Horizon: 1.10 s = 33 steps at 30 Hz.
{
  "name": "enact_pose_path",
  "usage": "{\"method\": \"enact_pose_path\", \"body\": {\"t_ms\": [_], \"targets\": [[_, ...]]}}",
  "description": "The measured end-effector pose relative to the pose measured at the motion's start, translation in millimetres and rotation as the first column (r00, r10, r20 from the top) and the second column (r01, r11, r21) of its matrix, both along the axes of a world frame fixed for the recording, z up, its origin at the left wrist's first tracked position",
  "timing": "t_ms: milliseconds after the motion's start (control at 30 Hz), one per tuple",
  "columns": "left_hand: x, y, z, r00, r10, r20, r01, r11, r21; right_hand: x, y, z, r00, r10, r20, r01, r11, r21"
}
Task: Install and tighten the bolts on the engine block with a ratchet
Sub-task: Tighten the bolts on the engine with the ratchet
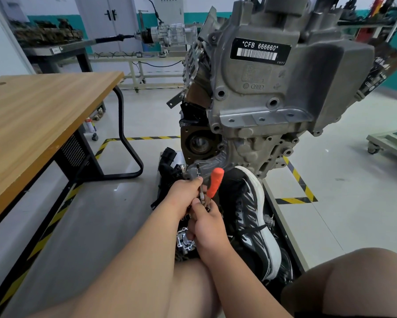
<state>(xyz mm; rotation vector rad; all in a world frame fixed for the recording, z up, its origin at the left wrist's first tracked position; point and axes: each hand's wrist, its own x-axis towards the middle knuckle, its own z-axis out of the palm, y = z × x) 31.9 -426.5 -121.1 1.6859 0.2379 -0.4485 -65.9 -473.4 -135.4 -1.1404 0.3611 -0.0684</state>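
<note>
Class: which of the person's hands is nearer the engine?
Left. The left hand sits just below the engine; the right hand is farther down, nearer the person. Both hold the ratchet.

Grey metal engine block (pixel 257 106): is looking rough and dull.
Orange plastic ratchet handle (pixel 214 182): is looking smooth.
Brown wooden table top (pixel 39 115): is looking smooth and streaky.

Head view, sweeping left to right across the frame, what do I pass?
Table → left hand → ratchet → shoe → floor tape → cart.
</note>
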Motion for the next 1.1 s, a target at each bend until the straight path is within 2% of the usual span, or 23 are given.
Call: {"method": "enact_pose_path", "body": {"t_ms": [100, 200, 267, 300, 367, 400, 467, 567, 633, 700, 767, 800, 900, 1000, 1100], "targets": [[-2.6, 2.6, -0.4, 1.000, -0.018, -0.007, 0.017, 1.000, -0.019, -1.5, -0.6, 2.3, 1.000, 0.023, 0.012, -0.025, 0.985, 0.169], [-3.3, 4.0, -0.8, 1.000, -0.020, 0.003, 0.020, 1.000, 0.016, -0.7, -3.6, 2.4, 0.997, 0.072, -0.001, -0.067, 0.931, 0.359], [-6.0, 4.6, 0.5, 1.000, 0.004, 0.008, -0.005, 0.999, 0.034, -0.9, -6.6, 2.5, 0.994, 0.112, -0.007, -0.101, 0.915, 0.390], [-7.7, 5.0, 1.7, 1.000, 0.026, 0.008, -0.026, 0.999, 0.044, -1.3, -7.2, 2.3, 0.992, 0.122, -0.010, -0.112, 0.937, 0.330], [-11.7, 5.0, 5.4, 0.996, 0.091, -0.020, -0.091, 0.996, 0.017, -3.2, -7.1, 4.8, 0.995, 0.100, -0.010, -0.099, 0.991, 0.088], [-13.2, 4.7, 7.3, 0.990, 0.130, -0.059, -0.132, 0.991, -0.038, -4.5, -7.2, 6.9, 0.998, 0.061, -0.006, -0.061, 0.997, -0.037], [-17.3, 3.9, 13.4, 0.971, 0.176, -0.165, -0.208, 0.958, -0.200, -11.3, -10.8, 11.6, 1.000, -0.013, 0.004, 0.014, 0.982, -0.188], [-25.5, 2.2, 27.4, 0.946, 0.118, -0.302, -0.254, 0.847, -0.467, -33.7, -25.2, 19.0, 1.000, 0.011, 0.019, -0.006, 0.968, -0.252], [-31.7, -0.4, 38.4, 0.941, 0.057, -0.334, -0.263, 0.743, -0.616, -49.4, -41.4, 27.3, 0.999, -0.010, 0.045, 0.023, 0.950, -0.311], [-40.4, -7.0, 48.2, 0.944, 0.028, -0.330, -0.263, 0.666, -0.698, -59.6, -61.6, 40.5, 0.993, -0.075, 0.095, 0.103, 0.935, -0.340], [-52.5, -17.0, 53.7, 0.946, 0.019, -0.324, -0.267, 0.614, -0.743, -64.4, -83.4, 57.4, 0.982, -0.121, 0.147, 0.170, 0.909, -0.382], [-59.1, -21.8, 54.1, 0.946, 0.017, -0.325, -0.270, 0.600, -0.753, -65.4, -94.2, 66.2, 0.981, -0.124, 0.152, 0.180, 0.875, -0.450], [-77.6, -34.8, 53.3, 0.944, 0.018, -0.329, -0.270, 0.615, -0.741, -66.8, -125.7, 89.6, 0.985, -0.108, 0.135, 0.170, 0.730, -0.662], [-90.5, -46.3, 56.7, 0.944, 0.044, -0.326, -0.276, 0.644, -0.713, -67.3, -152.5, 108.7, 0.970, -0.117, 0.212, 0.233, 0.686, -0.690], [-100.1, -57.7, 68.1, 0.943, 0.052, -0.328, -0.283, 0.644, -0.711, -75.8, -164.4, 128.1, 0.950, -0.086, 0.300, 0.290, 0.600, -0.746]]}}
